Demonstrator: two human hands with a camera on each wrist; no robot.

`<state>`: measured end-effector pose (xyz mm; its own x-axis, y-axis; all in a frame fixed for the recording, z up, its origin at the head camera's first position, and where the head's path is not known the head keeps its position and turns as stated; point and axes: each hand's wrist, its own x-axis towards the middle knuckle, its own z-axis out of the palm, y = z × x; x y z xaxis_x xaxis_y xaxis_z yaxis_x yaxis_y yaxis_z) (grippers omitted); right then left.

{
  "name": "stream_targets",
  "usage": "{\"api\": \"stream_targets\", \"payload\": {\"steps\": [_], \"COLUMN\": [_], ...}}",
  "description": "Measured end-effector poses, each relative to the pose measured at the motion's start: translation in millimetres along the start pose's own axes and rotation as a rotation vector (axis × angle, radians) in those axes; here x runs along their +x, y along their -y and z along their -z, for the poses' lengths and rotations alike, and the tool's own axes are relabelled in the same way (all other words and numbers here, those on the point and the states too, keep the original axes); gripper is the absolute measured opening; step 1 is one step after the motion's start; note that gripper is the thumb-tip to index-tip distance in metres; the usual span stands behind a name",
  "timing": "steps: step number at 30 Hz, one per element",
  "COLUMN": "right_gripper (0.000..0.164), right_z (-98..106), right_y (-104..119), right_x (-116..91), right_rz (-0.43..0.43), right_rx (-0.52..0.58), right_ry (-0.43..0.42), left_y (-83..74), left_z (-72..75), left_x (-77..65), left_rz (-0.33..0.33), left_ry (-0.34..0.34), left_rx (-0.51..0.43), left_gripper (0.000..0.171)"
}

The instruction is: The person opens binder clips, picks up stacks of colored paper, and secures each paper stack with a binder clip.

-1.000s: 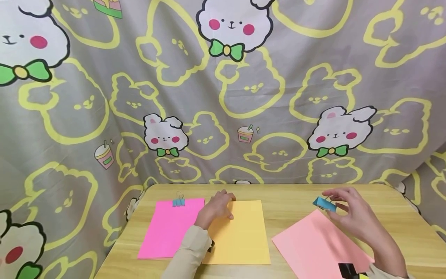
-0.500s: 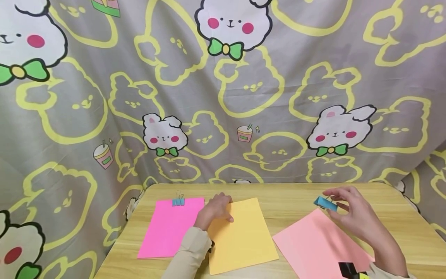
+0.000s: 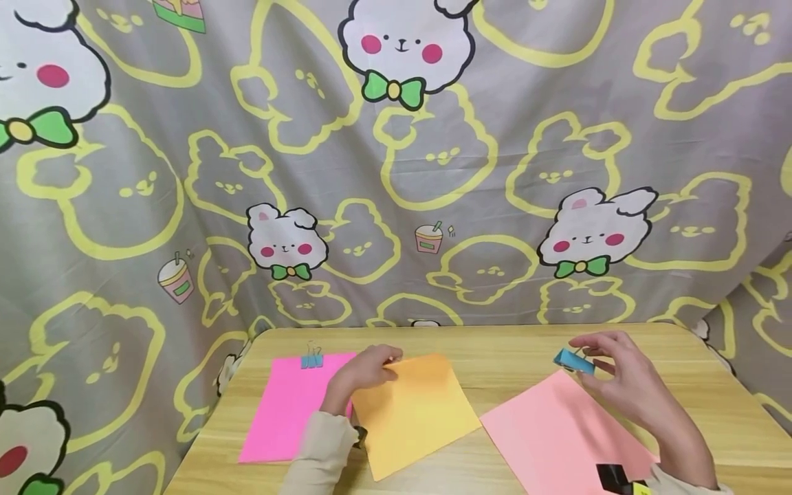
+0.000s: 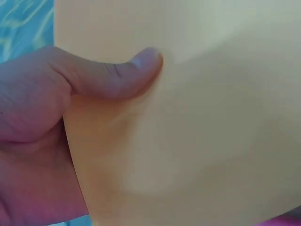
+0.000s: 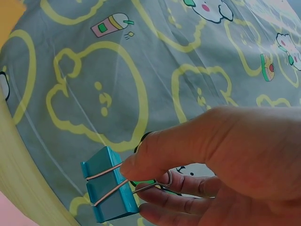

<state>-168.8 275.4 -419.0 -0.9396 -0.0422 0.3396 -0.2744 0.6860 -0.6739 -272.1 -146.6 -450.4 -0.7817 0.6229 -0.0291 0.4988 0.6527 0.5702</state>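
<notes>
My left hand pinches the far left corner of a yellow-orange sheet of paper. In the left wrist view its thumb presses on the paper's face, with the fingers hidden behind the sheet, which bends slightly. Over the table's right side, my right hand holds a blue binder clip by its wire handles, between thumb and fingers; the right wrist view shows this clip up close. Below that hand lies a salmon-pink sheet, turned at an angle, apart from the clip.
At the left a bright pink sheet lies on the wooden table, with another blue binder clip on its far edge. My left arm covers part of this sheet. A patterned curtain hangs behind the table.
The yellow-orange sheet has turned and come up at its far edge in my left hand, which has shifted a little left. My right hand still holds the clip in about the same place.
</notes>
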Motion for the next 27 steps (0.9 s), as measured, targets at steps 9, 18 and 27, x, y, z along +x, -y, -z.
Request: {"api": "stream_targets", "payload": {"steps": [9, 18, 27], "right_gripper": [0.057, 0.068, 0.063], "right_z": [-1.7, -4.9, -6.5], "right_y": [0.6, -4.1, -3.5], "right_x": [2.6, 4.3, 5.1], "right_rz": [0.022, -0.012, -0.026], "right_rx": [-0.022, -0.054, -0.042], "right_ry": [0.010, 0.024, 0.012], "left_y": [17.1, 17.4, 30.3], "left_z": [40.0, -2.4, -29.8], "left_x": [-29.6, -7.3, 4.3], "left_rz": [0.066, 0.159, 0.133], "left_ry": [-0.224, -0.504, -0.516], "left_rx": [-0.303, -0.746, -0.801], "left_gripper": [0.020, 0.022, 0.028]}}
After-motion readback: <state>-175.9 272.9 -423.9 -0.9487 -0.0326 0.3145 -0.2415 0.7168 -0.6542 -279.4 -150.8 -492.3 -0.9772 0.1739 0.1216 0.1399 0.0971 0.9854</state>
